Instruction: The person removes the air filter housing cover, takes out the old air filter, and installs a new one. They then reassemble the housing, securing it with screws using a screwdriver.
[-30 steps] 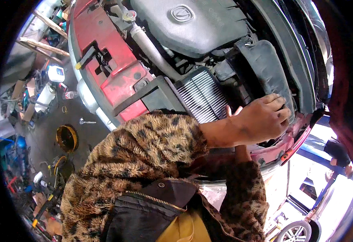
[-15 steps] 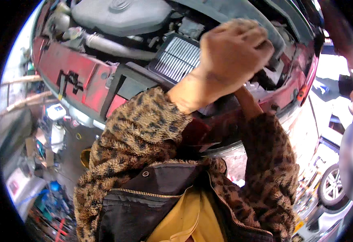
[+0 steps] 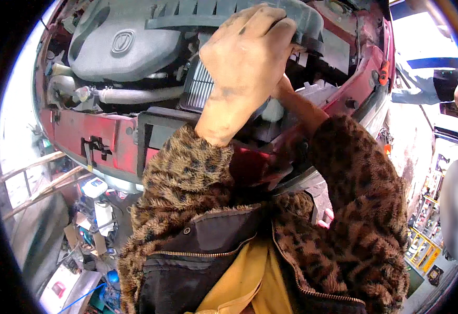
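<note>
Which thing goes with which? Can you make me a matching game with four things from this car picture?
Things:
1. pleated filter
2. ribbed cover
3. front panel
4. engine cover

Clues:
A. red
B. lighter grey, at the upper left
C. dark grey, with the left hand on it
D. white and dark stripes

Right pairs: 1-D, 2-C, 3-A, 4-B
</note>
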{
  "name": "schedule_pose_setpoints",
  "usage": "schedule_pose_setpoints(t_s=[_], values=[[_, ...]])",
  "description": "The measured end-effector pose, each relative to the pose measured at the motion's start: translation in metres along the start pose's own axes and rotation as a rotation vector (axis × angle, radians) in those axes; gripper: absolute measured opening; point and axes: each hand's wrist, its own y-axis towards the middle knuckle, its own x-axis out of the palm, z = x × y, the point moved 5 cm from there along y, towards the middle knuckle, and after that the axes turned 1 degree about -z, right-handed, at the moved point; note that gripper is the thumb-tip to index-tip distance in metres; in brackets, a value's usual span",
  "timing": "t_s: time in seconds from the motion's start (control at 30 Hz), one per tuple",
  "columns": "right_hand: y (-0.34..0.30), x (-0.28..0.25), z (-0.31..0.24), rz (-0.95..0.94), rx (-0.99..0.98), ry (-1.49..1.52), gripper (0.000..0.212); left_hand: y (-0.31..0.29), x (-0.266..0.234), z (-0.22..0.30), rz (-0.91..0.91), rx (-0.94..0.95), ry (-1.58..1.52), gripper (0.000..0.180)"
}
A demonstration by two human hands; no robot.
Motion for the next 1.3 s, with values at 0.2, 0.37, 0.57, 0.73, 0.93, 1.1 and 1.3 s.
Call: schedule_pose_setpoints(t_s=[0.2, 0.37, 0.57, 0.73, 0.93, 1.1, 1.3], values=[[-0.004, 0.015, -0.021, -0.054, -0.125, 0.037, 0.057, -0.021, 0.011, -0.01, -0.021, -0.069, 0.033, 0.025], [-0.025, 0.011, -0.013, -0.084, -0.132, 0.06, 0.056, -0.015, 0.006, 0.004, 0.005, -0.001, 0.014, 0.018], [-0.039, 0.006, -0.004, -0.102, -0.126, 0.024, 0.054, -0.021, 0.007, 0.0, -0.01, -0.016, -0.025, 0.02], [-0.046, 0.006, 0.002, -0.11, -0.135, 0.024, 0.052, -0.021, 0.009, 0.001, -0.056, -0.058, 0.05, 0.021], [-0.052, 0.007, 0.002, -0.122, -0.167, 0.014, 0.051, -0.021, 0.008, 0.001, -0.038, -0.062, 0.013, 0.02], [-0.057, 0.007, 0.004, -0.13, -0.194, 0.006, 0.05, -0.02, 0.009, 0.002, -0.009, -0.048, -0.039, 0.018], [-0.059, 0.012, -0.001, -0.144, -0.265, -0.012, 0.048, -0.02, 0.009, -0.001, 0.007, -0.046, -0.035, 0.019]])
